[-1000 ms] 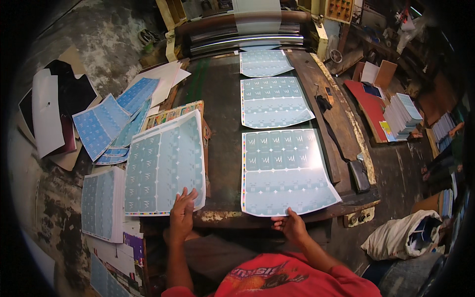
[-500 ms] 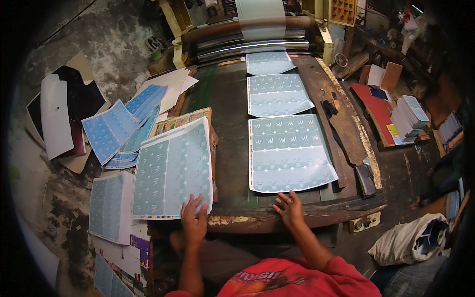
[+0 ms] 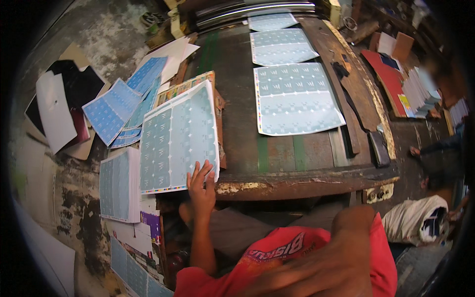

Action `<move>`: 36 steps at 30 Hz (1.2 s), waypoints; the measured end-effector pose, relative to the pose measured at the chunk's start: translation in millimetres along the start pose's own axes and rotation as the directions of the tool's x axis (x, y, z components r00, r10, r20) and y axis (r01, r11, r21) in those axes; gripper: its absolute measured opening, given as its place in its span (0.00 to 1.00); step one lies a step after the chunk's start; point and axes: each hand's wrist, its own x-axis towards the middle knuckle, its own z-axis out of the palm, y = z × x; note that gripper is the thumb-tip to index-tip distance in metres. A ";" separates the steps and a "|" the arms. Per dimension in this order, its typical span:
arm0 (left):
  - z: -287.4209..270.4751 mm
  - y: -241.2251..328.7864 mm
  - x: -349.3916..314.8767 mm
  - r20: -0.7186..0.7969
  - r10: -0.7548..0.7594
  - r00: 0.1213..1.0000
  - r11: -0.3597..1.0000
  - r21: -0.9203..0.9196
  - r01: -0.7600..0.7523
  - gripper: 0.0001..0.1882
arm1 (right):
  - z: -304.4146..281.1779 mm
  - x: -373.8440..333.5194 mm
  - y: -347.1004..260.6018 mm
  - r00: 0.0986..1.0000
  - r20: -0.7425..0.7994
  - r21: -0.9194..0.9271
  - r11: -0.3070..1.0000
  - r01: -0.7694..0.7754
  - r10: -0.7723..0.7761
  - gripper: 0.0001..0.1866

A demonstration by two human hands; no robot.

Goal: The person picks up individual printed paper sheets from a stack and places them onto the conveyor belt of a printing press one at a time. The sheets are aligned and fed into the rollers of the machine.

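My left hand (image 3: 201,185) rests with spread fingers on the near right corner of a stack of printed sheets (image 3: 175,141), grey-green and pale blue with white marks. Close to the camera, my right hand (image 3: 307,262) is raised in front of my red shirt. It is smeared by motion, so its fingers and anything in them are unclear. On the dark machine bed (image 3: 235,143) lies a printed sheet (image 3: 299,99) of the same pattern, apart from both hands. Behind it, a second sheet (image 3: 282,47) and a third sheet (image 3: 272,22) lie in a row.
Metal rollers (image 3: 252,11) cross the bed's far end. Left of the stack are another thick paper pile (image 3: 118,185) and several blue sheets (image 3: 113,109). A dark bar (image 3: 341,104) runs along the bed's right side. A white sack (image 3: 413,220) stands at the lower right.
My right hand has left the nearest sheet's front edge and come up toward the camera. That sheet now lies farther from the bed's edge. My left hand stays at the stack; the view has tilted down.
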 end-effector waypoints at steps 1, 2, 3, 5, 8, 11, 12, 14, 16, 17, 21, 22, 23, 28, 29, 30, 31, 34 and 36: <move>2.6 0.8 -1.4 0.010 -0.020 1.000 1.000 -0.005 0.020 0.14 | 2.4 1.2 0.5 1.000 0.025 -0.015 1.000 0.013 -0.013 0.52; 3.8 2.3 -1.8 0.013 -0.039 0.999 0.998 0.040 0.039 0.14 | 7.2 2.0 2.4 0.998 0.049 -0.021 0.999 0.029 -0.028 0.52; 3.8 1.1 -4.5 0.005 -0.068 0.998 0.992 0.104 0.067 0.14 | 6.5 0.1 11.4 0.996 0.074 -0.008 0.998 0.059 -0.058 0.52; 7.3 11.8 -6.7 -0.017 -0.140 0.990 0.978 0.154 0.141 0.15 | 12.5 -2.7 23.3 0.991 0.094 0.015 0.995 0.097 -0.098 0.51; 5.6 20.3 -7.6 -0.031 -0.204 0.979 0.958 0.197 0.206 0.16 | 27.9 1.0 49.2 0.983 0.151 0.059 0.993 0.101 -0.109 0.56; -6.5 3.7 -1.2 0.006 -0.276 0.961 0.960 0.035 0.276 0.18 | 18.6 1.2 87.4 0.915 0.393 0.176 0.969 -0.174 0.093 0.57; -10.5 -1.0 2.2 0.023 -0.310 0.950 0.947 -0.078 0.311 0.19 | 21.4 -13.0 107.2 0.954 0.243 0.106 0.972 -0.209 0.178 0.61; -31.1 13.4 11.5 -0.008 -0.436 0.900 0.761 -0.537 0.364 0.20 | 20.6 -33.8 142.7 0.863 0.058 0.269 0.824 -0.498 0.502 0.59; -29.0 31.0 5.8 -0.164 -0.172 0.971 0.976 -0.162 0.145 0.17 | 20.1 -51.9 170.6 0.724 -0.127 0.380 0.708 -0.596 0.678 0.48; -28.9 41.0 -2.2 -0.108 -0.123 0.987 0.991 -0.068 0.116 0.16 | 21.5 -59.8 187.4 0.702 -0.171 0.474 0.682 -0.557 0.692 0.41; -28.6 63.6 -22.1 0.262 0.129 0.956 0.988 0.053 -0.147 0.14 | 19.4 -76.6 206.8 0.551 -0.344 0.765 0.567 -0.304 0.760 0.30; -29.8 66.4 -24.1 0.369 0.208 0.906 0.973 0.015 -0.230 0.13 | 19.5 -79.6 209.9 0.554 -0.385 0.799 0.567 -0.201 0.738 0.27; -30.3 72.0 -25.0 0.414 0.257 0.873 0.956 0.021 -0.292 0.15 | 19.8 -83.7 213.8 0.551 -0.426 0.822 0.561 -0.094 0.717 0.24; -23.6 78.5 -18.2 0.446 0.369 0.816 0.905 0.028 -0.424 0.29 | 35.8 -116.2 240.1 0.318 -0.569 0.794 0.608 -0.030 0.759 0.18; -27.0 72.4 -10.7 0.451 0.320 0.833 0.912 0.091 -0.400 0.41 | 44.4 -121.6 244.0 0.282 -0.590 0.790 0.613 0.008 0.757 0.19; -31.3 68.0 -2.4 0.399 0.315 0.861 0.909 0.135 -0.395 0.47 | 54.2 -129.3 248.6 0.240 -0.611 0.784 0.619 0.046 0.755 0.19; -34.2 61.7 5.0 0.343 0.296 0.891 0.913 0.174 -0.370 0.49 | 64.8 -138.9 254.4 0.226 -0.583 0.811 0.578 0.093 0.781 0.20; -32.3 33.2 15.8 0.307 0.203 0.930 0.919 0.268 -0.290 0.51 | 93.6 -158.8 266.3 0.129 -0.517 0.853 0.497 0.161 0.846 0.21; -20.7 13.6 12.2 0.403 0.120 0.907 0.930 0.275 -0.245 0.51 | 96.4 -161.7 267.0 0.087 -0.509 0.856 0.492 0.162 0.857 0.22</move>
